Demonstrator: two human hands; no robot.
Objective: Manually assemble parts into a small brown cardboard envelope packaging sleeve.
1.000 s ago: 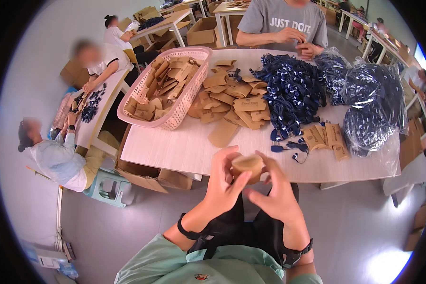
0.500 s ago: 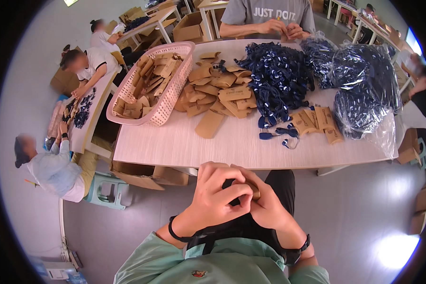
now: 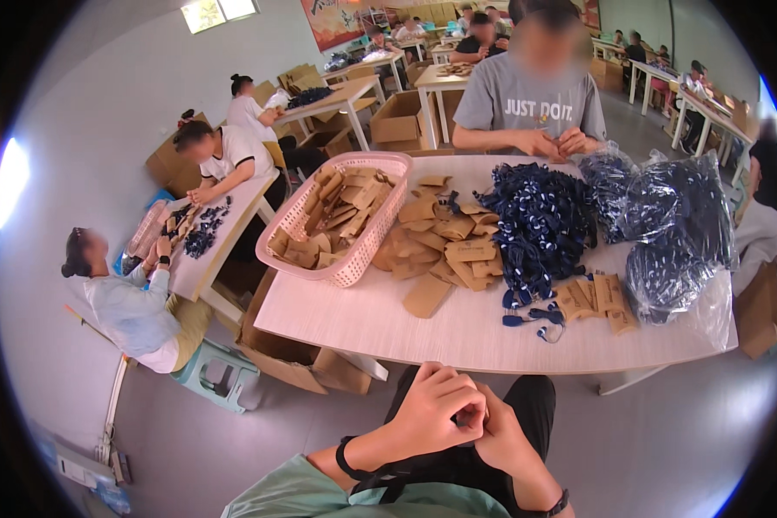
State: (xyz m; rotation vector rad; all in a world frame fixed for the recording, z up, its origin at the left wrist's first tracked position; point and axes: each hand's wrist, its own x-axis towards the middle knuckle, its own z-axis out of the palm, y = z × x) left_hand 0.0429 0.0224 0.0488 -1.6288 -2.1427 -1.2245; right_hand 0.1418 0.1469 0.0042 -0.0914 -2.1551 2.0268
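Note:
My left hand (image 3: pixel 436 416) is closed, its thumb and fingers curled into a ring beside my right hand (image 3: pixel 502 434), above my lap. Both hands touch. The small brown cardboard pillow box seen in my right hand a moment ago is now hidden behind the fingers; what the left fingers hold I cannot make out. On the table (image 3: pixel 363 324) ahead, flat and folded brown pillow boxes (image 3: pixel 427 293) lie in a loose pile. To their right is a heap of dark blue earphones (image 3: pixel 540 216), with one loose pair (image 3: pixel 548 319) near the front. Several filled boxes (image 3: pixel 609 293) lie beside it.
A pink basket (image 3: pixel 345 274) of brown boxes stands at the table's left. Clear plastic bags of dark blue earphones (image 3: pixel 673 224) sit at the right. Across the table a person in a grey shirt (image 3: pixel 535 108) works with both hands. A cardboard carton (image 3: pixel 298 367) stands under the left end.
The view has tilted up, so the table and my hands sit lower in it. My hands have drawn closer together, and the brown box between them has gone out of sight.

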